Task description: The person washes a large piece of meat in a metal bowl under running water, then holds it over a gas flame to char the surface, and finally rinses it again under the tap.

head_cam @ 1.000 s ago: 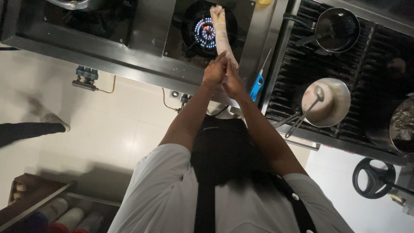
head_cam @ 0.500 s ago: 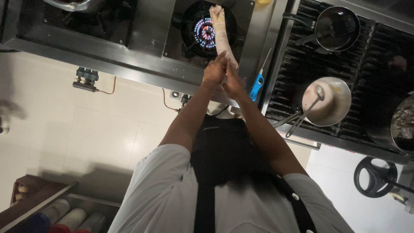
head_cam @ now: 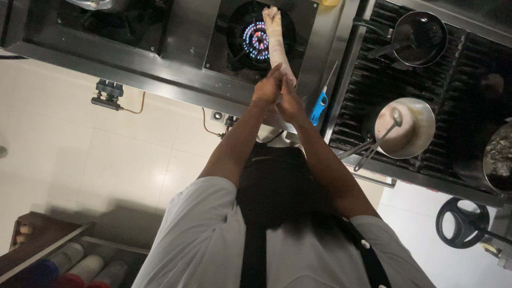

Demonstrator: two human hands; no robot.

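Both my hands grip the near end of a long pale piece of meat [head_cam: 276,40], which looks like an animal's leg. My left hand [head_cam: 268,86] and my right hand [head_cam: 289,97] are pressed together around it. The far end of the meat reaches over a lit gas burner [head_cam: 256,38] with a ring of blue and red flame, set in a steel stove [head_cam: 176,58].
A blue-handled lighter [head_cam: 320,101] lies on the steel edge right of my hands. On the black grill [head_cam: 469,80] at the right stand a black pan [head_cam: 421,32], a steel pan [head_cam: 410,128] with a ladle, and a pot [head_cam: 501,160]. Bottles [head_cam: 80,266] lie at the bottom left.
My hands and the meat stay over the flame, almost unmoved. A dark shoe seen on the tiled floor at the left a second ago has gone out of view.
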